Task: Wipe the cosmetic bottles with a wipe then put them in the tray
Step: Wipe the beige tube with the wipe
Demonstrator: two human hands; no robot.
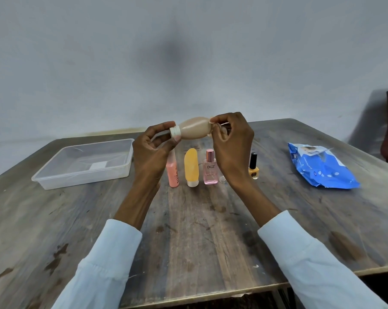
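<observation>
A beige, bulbous plastic bottle with white cap (194, 128) lies sideways in the air, above four upright cosmetics mid-worktop. The clear rectangular plastic tray (61, 178) sits toward the left edge.

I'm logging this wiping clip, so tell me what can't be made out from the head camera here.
- Wipe: hidden inside the right hand at the beige bottle; whether one is there cannot be told.
- Small clear item behind the right wrist: mostly covered.
- Coral bottle: its top hidden by the left hand.
- Wipes pack: print too small.
</observation>
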